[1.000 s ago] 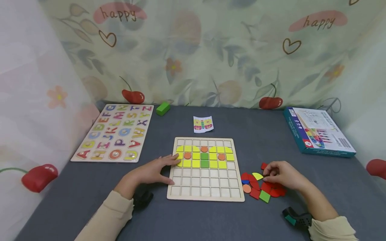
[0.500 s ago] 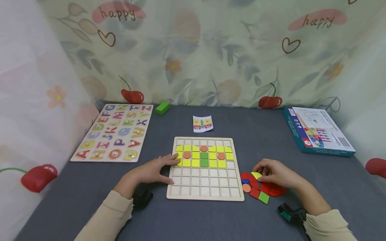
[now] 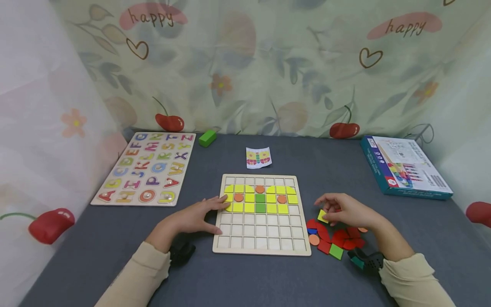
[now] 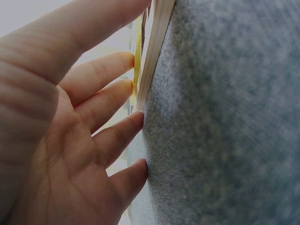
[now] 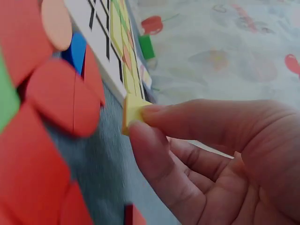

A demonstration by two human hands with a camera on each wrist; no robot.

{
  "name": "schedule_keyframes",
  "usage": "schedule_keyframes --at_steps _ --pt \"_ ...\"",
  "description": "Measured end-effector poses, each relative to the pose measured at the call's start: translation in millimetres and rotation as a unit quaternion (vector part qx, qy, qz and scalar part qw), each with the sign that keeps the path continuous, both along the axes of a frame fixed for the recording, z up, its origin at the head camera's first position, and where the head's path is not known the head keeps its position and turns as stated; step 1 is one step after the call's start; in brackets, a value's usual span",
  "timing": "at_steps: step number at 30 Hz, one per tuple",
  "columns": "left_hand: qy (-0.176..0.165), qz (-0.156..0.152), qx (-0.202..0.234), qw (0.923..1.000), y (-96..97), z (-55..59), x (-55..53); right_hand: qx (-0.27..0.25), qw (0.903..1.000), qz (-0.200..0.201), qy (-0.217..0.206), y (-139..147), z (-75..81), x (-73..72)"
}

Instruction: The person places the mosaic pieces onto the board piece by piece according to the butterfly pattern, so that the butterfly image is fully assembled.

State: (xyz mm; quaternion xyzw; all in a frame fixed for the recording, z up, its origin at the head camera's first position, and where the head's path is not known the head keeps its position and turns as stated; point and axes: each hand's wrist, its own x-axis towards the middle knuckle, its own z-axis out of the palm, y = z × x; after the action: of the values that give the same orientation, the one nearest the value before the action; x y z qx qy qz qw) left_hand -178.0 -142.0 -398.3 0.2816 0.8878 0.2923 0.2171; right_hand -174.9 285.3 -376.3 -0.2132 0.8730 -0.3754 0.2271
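The wooden grid board [image 3: 261, 252] lies mid-table, its upper rows filled with yellow tiles [image 3: 239, 207], green tiles [image 3: 260, 203] and orange discs [image 3: 281, 199]. My left hand [image 3: 195, 216] rests on its left edge with fingers extended, some fingertips on the yellow pieces; the left wrist view shows this hand [image 4: 79, 117] against the board's side. Between thumb and finger, my right hand [image 3: 347, 210] pinches a yellow quarter-round tile [image 5: 131, 112], above the loose pieces and right of the board. Part of that tile is hidden by the fingers.
Red pieces [image 3: 324, 247], a loose green tile [image 3: 336, 252] and a loose orange disc [image 3: 314, 240] lie right of the board. Behind it is a butterfly pattern card [image 3: 258, 158]. An alphabet board [image 3: 145, 170], a green block [image 3: 207, 138] and a box [image 3: 412, 166] stand farther out.
My right hand has reached into the loose pieces, taken the yellow quarter-round tile, and lifted it slightly up and left. My left hand has stayed on the board's edge.
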Motion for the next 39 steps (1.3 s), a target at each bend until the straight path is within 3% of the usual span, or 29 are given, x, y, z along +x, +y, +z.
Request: schedule_keyframes --at_steps 7,17,29,39 --pt "0.001 -0.001 0.002 1.0000 -0.7 -1.4 -1.0 -0.029 0.9991 -0.019 -0.024 -22.5 -1.0 -10.6" --pt "0.001 -0.004 0.007 1.0000 -0.5 -1.6 0.2 -0.099 0.9883 -0.092 -0.071 -52.8 -13.4 -16.4" --pt "0.002 -0.002 0.005 1.0000 -0.9 1.7 1.1 -0.051 0.9899 -0.132 -0.014 -60.7 -15.6 -16.9" --pt "-0.001 0.000 0.004 1.0000 -0.5 1.2 1.1 -0.014 0.9930 -0.114 0.030 -59.5 -13.7 -15.6"
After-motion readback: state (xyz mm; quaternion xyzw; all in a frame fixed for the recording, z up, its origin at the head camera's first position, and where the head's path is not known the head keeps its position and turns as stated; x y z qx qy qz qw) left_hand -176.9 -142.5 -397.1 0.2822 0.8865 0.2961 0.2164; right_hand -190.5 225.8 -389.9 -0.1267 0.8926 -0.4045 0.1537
